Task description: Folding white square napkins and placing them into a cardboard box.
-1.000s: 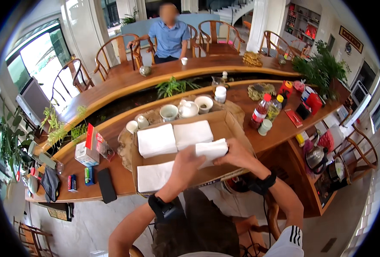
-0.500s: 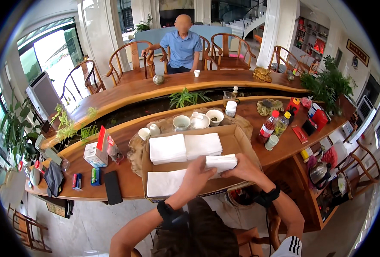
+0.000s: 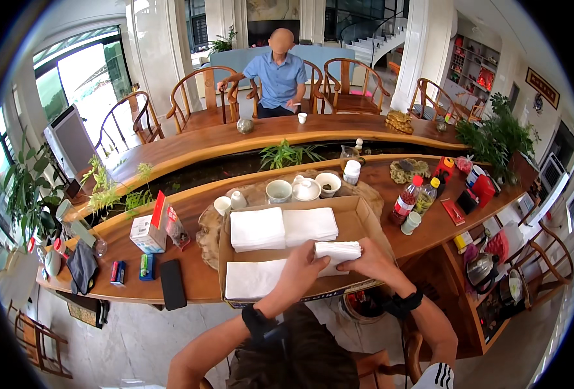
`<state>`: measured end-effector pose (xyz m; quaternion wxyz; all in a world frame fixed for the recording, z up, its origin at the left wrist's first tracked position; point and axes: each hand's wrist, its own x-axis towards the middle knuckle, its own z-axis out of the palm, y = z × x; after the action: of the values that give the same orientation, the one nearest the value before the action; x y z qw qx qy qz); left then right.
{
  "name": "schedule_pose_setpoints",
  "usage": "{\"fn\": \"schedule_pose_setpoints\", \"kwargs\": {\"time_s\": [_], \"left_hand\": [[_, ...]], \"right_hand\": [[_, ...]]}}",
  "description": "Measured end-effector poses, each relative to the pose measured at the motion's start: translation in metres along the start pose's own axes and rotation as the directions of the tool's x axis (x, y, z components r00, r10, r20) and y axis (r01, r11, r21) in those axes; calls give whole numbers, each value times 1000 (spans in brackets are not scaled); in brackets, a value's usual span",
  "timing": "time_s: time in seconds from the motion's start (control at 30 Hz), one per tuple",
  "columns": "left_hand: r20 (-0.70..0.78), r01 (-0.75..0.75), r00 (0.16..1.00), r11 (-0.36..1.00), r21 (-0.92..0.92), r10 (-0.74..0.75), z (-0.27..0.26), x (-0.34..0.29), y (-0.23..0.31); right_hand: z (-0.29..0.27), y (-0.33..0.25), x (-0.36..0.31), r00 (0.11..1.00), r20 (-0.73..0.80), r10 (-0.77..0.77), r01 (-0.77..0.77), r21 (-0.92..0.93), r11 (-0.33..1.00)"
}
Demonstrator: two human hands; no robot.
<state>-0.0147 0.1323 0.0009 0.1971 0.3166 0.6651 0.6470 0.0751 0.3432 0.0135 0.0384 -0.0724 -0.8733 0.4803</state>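
Note:
Between my two hands is a small stack of white paper napkins (image 3: pixel 337 250), held at its sides over the near right part of a shallow cardboard box (image 3: pixel 358 223). My left hand (image 3: pixel 301 267) grips its left end, thumb on the near face. My right hand (image 3: pixel 370 262) closes round the right end. Two more napkin stacks lie side by side at the back of the box, the left one (image 3: pixel 257 228) and the right one (image 3: pixel 309 223). A third stack (image 3: pixel 254 279) lies at the front left, partly covered by my left hand.
Behind the box stand tea cups, a lidded bowl (image 3: pixel 306 188) and a white bottle (image 3: pixel 352 172). Drink bottles (image 3: pixel 406 200) stand at the right. A phone (image 3: pixel 171 284) and a carton (image 3: pixel 149 233) lie left. A person (image 3: pixel 276 76) sits across the wooden table (image 3: pixel 203 129).
My hands keep hold of the napkin stack, which has tipped slightly. The seated person's head has lowered and their hand has risen above the table. The whole view has shifted a little.

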Motion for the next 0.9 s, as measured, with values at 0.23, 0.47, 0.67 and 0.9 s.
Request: {"fn": "schedule_pose_setpoints", "kwargs": {"time_s": [0.23, 0.47, 0.67, 0.9], "left_hand": [[2, 23, 1000, 1000, 5, -23, 1, -3, 19], [6, 75, 997, 994, 74, -75, -2, 2, 9], [3, 52, 999, 993, 101, -53, -17, 6, 12], [44, -210, 977, 936, 283, 206, -8, 7, 30]], "right_hand": [[-2, -1, -2, 1000, -12, -14, 14, 3, 1000], [-4, 9, 0, 998, -19, -59, 60, 67, 996], [-28, -35, -5, 997, -27, -69, 66, -110, 992], [-37, -62, -8, 945, 87, -316, 315, -509, 801]]}}
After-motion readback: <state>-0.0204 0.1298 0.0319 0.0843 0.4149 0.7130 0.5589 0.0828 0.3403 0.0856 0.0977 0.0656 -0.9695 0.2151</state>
